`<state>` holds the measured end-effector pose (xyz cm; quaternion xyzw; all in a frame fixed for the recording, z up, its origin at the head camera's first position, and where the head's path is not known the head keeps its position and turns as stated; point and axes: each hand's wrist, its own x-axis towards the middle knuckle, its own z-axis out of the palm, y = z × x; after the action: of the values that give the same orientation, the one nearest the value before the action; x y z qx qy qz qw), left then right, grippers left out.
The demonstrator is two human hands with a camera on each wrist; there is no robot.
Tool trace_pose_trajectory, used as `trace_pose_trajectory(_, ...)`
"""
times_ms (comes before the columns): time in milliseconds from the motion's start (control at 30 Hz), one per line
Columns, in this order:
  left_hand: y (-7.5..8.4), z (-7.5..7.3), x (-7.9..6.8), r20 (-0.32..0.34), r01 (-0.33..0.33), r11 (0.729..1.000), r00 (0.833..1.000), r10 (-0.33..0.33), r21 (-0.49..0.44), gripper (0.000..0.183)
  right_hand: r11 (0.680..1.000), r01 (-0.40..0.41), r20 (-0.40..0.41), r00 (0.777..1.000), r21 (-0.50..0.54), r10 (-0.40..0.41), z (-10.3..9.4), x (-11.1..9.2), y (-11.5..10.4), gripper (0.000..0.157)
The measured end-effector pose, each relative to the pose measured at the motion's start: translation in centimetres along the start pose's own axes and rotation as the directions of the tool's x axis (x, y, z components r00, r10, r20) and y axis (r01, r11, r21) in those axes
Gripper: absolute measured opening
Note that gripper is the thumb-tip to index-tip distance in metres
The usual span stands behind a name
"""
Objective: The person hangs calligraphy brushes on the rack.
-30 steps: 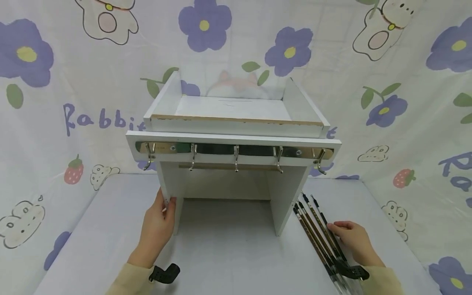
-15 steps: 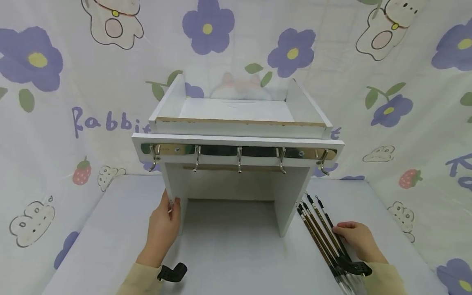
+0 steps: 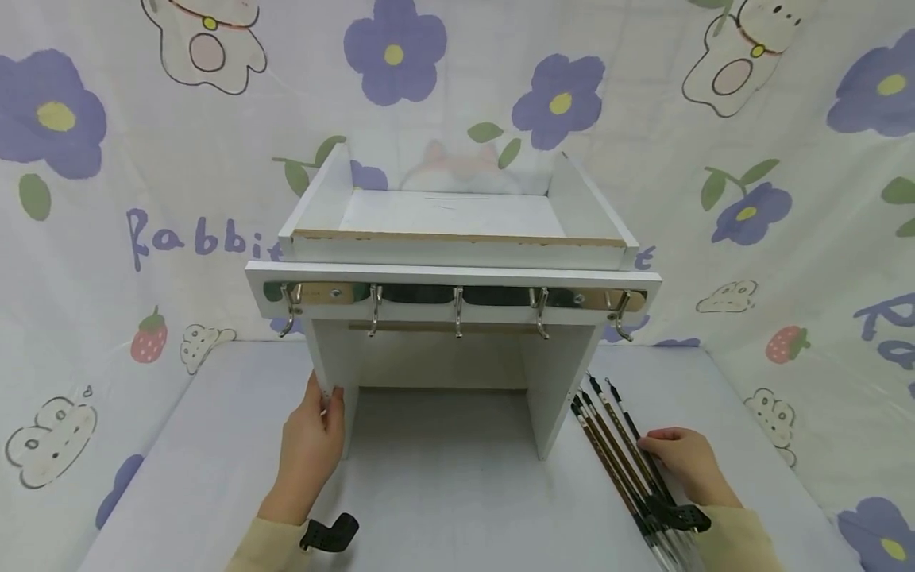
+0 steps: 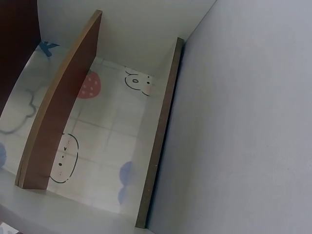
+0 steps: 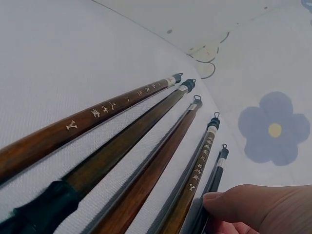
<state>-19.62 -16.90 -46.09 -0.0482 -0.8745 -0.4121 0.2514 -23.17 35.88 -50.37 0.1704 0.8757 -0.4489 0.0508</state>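
Note:
A white wooden shelf stands on the table in the head view, with a metal hook rail along its front. My left hand grips the front edge of its left side panel, thumb on the inner side. To the right lie several calligraphy brushes, fanned out side by side, hanging loops pointing away. My right hand pinches the rightmost one, a black-handled brush, near its upper end. The right wrist view shows the thumb on it; the other fingers are mostly hidden. My left hand is out of the left wrist view.
The table is white and meets a patterned cloth backdrop behind and at both sides. Between the shelf's side panels is an open space, crossed by bars, seen from inside in the left wrist view. Black cameras sit at both wrists.
Only the head view shifts slightly. Both hands keep their places on the shelf and the black-handled brush.

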Motion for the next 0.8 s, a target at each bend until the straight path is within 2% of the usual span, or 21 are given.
trace_pose_trajectory(333,-0.26,-0.12,-0.06,0.017,0.004,1.0,1.0,-0.005,0.016,0.046,0.998,-0.061,0.001,0.998,-0.003,0.061,0.33,0.19,-0.18,0.047)
trace_pose_trajectory(533,-0.22,-0.2,-0.08,0.014,0.007,1.0,1.0,-0.007,0.02,0.046,0.999,-0.044,-0.001,0.999,-0.018,0.044,0.53,0.75,0.02,0.042)
trace_pose_trajectory(800,0.04,-0.3,-0.01,0.033,0.038,0.999,0.999,-0.039,0.011,0.047,0.999,-0.029,0.027,0.999,-0.03,0.029,-0.05,0.67,0.04,0.043)
